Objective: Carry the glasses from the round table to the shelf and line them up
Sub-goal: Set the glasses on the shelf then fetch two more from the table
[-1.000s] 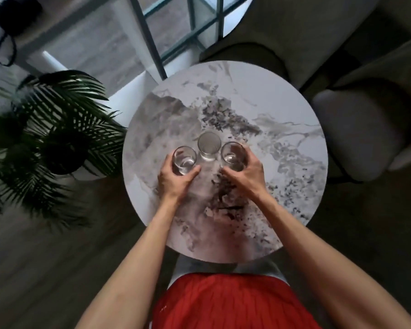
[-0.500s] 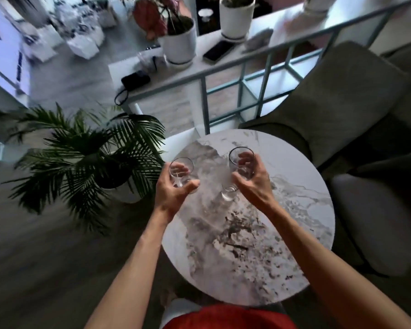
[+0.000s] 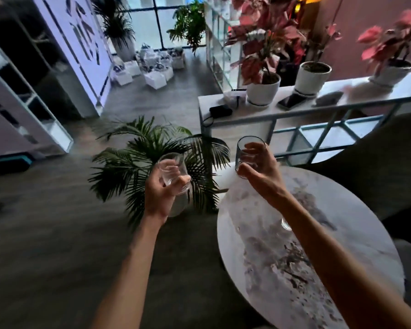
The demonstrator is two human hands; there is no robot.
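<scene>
Here the left grip wraps one glass, the right grip clasps a second glass, both mouths up, held clear of the tabletop: one per hand, likely to save trips. A third glass sits on the tabletop, half hidden behind the right forearm.

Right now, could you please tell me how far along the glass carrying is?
Done: two glasses are lifted off the round table. In hand: the left hand grips one glass, the right hand grips a second glass, both in the air. Left: a third glass stands on the table, partly hidden behind the right forearm; both carried glasses have yet to reach a shelf, and nothing is lined up in view.
</scene>
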